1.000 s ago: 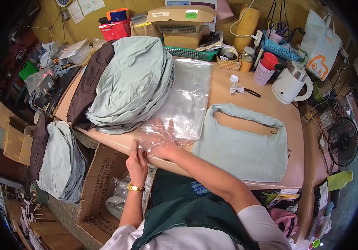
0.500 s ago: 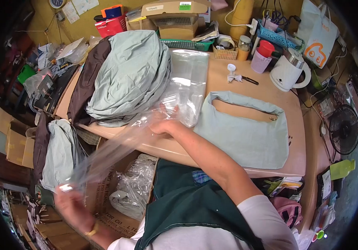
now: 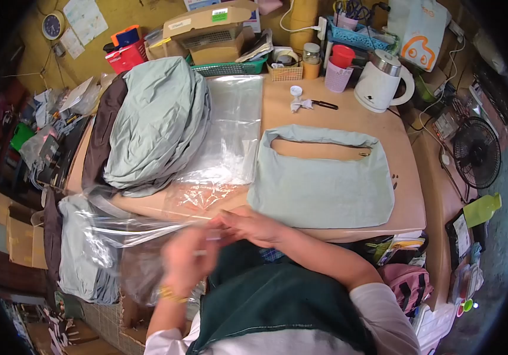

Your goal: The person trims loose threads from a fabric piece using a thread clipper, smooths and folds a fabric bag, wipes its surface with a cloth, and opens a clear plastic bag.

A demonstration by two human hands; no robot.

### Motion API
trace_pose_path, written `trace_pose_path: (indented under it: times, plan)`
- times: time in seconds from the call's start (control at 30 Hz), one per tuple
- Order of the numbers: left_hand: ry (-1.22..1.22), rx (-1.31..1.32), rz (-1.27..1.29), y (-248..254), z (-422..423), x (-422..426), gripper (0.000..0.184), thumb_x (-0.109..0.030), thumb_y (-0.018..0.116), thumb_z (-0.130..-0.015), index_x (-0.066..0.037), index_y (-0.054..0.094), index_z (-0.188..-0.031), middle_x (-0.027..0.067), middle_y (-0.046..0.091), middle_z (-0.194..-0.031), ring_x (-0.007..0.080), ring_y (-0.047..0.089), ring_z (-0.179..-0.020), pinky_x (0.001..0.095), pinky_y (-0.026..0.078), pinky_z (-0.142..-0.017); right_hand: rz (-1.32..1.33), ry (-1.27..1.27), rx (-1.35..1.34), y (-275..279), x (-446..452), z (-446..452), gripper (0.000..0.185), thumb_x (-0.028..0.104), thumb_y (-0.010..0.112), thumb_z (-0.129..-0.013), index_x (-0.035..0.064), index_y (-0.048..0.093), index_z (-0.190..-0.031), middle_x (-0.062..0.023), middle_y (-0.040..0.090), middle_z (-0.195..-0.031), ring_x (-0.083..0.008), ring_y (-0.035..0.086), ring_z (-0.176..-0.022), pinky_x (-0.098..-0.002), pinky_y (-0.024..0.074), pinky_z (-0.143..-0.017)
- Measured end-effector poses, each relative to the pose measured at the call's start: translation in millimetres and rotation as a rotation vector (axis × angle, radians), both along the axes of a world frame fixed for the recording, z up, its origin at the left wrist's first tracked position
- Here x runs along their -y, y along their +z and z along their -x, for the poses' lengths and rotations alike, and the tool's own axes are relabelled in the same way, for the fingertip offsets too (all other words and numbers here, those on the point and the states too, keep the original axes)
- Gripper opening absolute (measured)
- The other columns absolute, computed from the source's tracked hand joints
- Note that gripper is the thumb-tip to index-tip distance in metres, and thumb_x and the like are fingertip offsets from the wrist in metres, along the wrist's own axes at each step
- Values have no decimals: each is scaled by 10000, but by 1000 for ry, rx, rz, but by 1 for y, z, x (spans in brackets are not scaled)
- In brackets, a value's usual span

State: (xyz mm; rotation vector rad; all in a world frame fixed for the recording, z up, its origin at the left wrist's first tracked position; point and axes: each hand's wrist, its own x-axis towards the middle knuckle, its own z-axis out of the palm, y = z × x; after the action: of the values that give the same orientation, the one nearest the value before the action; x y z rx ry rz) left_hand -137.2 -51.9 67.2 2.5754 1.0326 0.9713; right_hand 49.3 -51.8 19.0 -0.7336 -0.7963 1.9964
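A clear plastic bag [image 3: 141,228] stretches leftward from my hands, over the table's front edge and the open carton below. My left hand [image 3: 189,254], blurred and wearing a yellow bracelet at the wrist, is closed at the bag's end. Beside it, the fingers of my right hand [image 3: 245,228] pinch the same plastic. Farther up the table [image 3: 325,115] lies a flat stack of clear plastic bags [image 3: 230,130]. A pale green fabric bag [image 3: 322,189] with a wide handle opening lies flat just beyond my right hand.
Pale green fabric [image 3: 153,118] is heaped at the table's left, next to dark brown fabric [image 3: 103,139]. More green fabric [image 3: 82,254] hangs lower left. A white kettle [image 3: 381,83], pink cup [image 3: 338,77], jar [image 3: 311,59] and black pen [image 3: 325,105] stand or lie toward the back.
My left hand has come up and right from the lower left, to meet my right hand. My right hand has drawn back to the table's front edge. The plastic now trails left.
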Motion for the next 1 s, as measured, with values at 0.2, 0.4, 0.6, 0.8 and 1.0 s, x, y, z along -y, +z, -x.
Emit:
trace_pose_path:
  times: [0.2,0.4,0.6,0.8,1.0]
  plan:
    - [-551,-114,334,-7,-106,-7,269,-161,650,-884,-9,571,-1091,181,631,-861,339,641,-773,424,516,-658,-120,-538,282,-40,53,-108,83,71,588,-947,-9,607,-935,-81,674,-900,-129,640,-809,-256,523,-736]
    - [-575,-67,66,-3,-121,-19,588,-260,759,-803,-21,525,-1287,184,571,-1113,370,558,-1072,435,465,-898,-287,-647,428,-27,84,-107,75,60,583,-951,1,597,-907,-5,619,-767,-51,550,-697,-217,462,-620]
    - [-245,-56,-33,-7,-63,-21,543,-342,772,-786,-40,608,-1207,216,622,-1133,379,606,-1029,427,492,-849,-465,-416,614,-28,59,-85,64,66,626,-910,3,633,-920,-36,635,-762,-110,574,-693,-264,472,-654]
    - [-334,-233,608,-100,-25,-30,287,-304,727,-847,-39,684,-948,148,672,-762,273,641,-668,366,496,-642,-666,-479,1368,-6,90,-89,138,153,613,-899,29,660,-936,-97,632,-895,-316,632,-874,-386,518,-726]
    - [-572,-605,1469,-142,55,-34,358,-361,678,-845,-58,686,-1035,130,709,-841,227,671,-748,370,504,-706,223,525,1155,-79,317,-166,267,285,591,-886,33,679,-887,-173,646,-733,-361,644,-698,-419,544,-749]
